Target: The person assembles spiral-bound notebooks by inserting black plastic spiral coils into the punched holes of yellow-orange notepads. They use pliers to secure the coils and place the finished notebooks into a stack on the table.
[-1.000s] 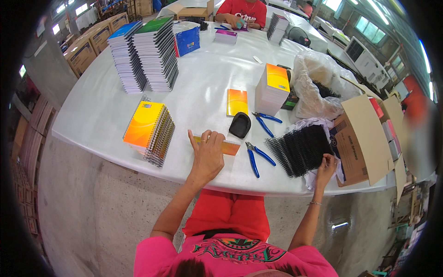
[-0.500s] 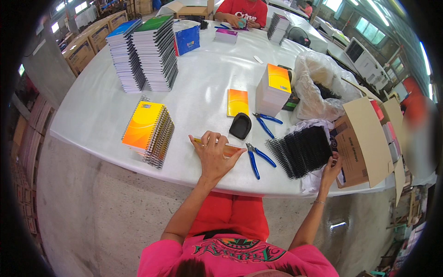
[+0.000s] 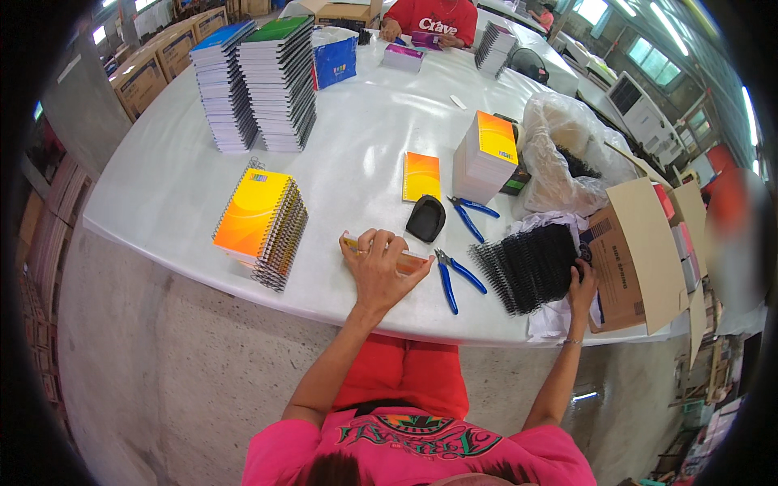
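Here, fingers of the left hand (image 3: 378, 264) pinch a notebook (image 3: 412, 262), long axis sideways; unclear whether the right hand (image 3: 581, 287) pinches.

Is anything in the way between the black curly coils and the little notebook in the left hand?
Yes: blue-handled pliers lie on the table, between the black coils at the right hand's fingers and the orange notebook in the left hand.

Brown cartons (image 3: 175, 57) lined up far left; black fan (image 3: 528, 66), far side; red-shirted co-worker (image 3: 450, 16) opposite.
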A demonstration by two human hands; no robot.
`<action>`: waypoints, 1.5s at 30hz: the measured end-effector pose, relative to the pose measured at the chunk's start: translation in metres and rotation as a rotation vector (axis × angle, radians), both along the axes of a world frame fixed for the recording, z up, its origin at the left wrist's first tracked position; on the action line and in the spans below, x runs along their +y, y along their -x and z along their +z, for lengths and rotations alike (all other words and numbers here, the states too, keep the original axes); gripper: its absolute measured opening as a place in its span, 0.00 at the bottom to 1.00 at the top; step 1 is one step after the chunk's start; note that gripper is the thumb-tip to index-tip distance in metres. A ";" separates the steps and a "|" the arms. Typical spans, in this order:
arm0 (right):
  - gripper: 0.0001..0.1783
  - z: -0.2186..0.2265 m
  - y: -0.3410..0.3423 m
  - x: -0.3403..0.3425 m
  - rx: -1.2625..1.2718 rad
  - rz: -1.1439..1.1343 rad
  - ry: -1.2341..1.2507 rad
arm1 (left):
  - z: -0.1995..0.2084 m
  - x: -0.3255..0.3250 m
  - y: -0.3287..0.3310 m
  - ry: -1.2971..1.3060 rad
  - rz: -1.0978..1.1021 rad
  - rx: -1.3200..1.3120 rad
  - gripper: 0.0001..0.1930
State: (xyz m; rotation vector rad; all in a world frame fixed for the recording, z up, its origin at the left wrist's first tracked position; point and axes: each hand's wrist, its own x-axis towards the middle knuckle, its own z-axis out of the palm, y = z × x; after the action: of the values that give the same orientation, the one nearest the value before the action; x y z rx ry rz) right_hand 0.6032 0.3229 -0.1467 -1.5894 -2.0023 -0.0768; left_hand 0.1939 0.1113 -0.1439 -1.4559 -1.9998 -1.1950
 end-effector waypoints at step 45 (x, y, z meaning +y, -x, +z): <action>0.10 -0.016 -0.006 0.005 0.391 0.160 -0.142 | -0.006 -0.004 0.002 -0.019 -0.033 -0.042 0.24</action>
State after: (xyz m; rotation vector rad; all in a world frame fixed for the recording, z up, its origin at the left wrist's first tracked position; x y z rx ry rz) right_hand 0.6091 0.3276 -0.1625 -1.2401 -1.7653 0.1403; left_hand 0.1917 0.1077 -0.1495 -1.4716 -1.9942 -1.2644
